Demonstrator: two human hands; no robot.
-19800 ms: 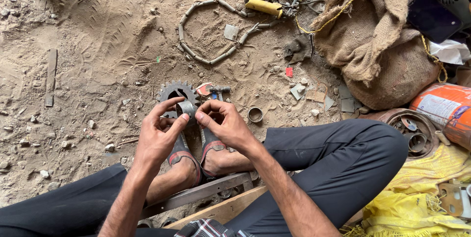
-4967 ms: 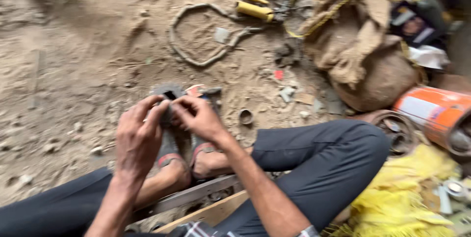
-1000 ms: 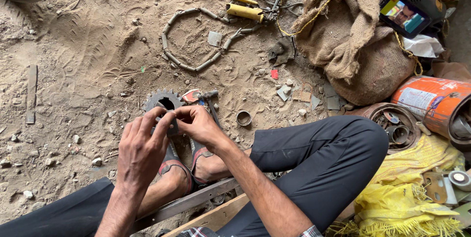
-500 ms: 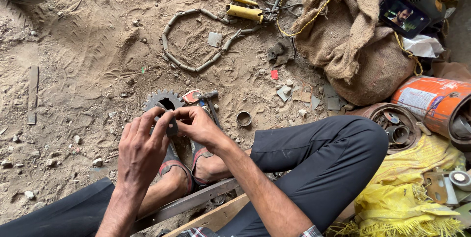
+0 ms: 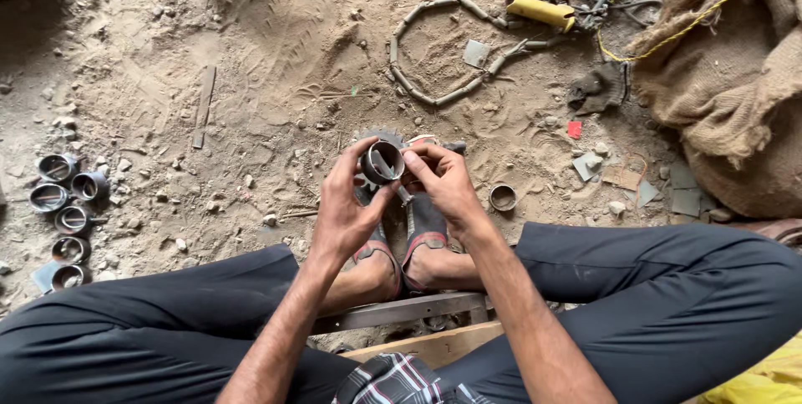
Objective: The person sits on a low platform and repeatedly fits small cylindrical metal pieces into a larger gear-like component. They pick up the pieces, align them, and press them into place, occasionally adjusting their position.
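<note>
I sit with both feet together on sandy ground. My left hand point(image 5: 347, 208) grips a short metal ring sleeve point(image 5: 383, 162), its open bore facing up at me. My right hand point(image 5: 443, 182) pinches the ring's right side, with a thin bolt or pin poking down below its fingers. Behind the hands, a toothed sprocket point(image 5: 378, 137) lies flat on the sand, mostly hidden. A single small metal ring point(image 5: 503, 198) rests on the ground just right of my right hand.
Several similar metal rings point(image 5: 63, 203) lie grouped at the far left. A curved segmented hose point(image 5: 434, 91) and a yellow-handled tool point(image 5: 541, 8) lie ahead. Burlap sacks point(image 5: 735, 78) fill the upper right. A wooden plank point(image 5: 401, 312) sits under my ankles.
The view has shifted right, bringing the group of rings at the left into sight. My hands have lifted the ring sleeve and turned its bore toward me.
</note>
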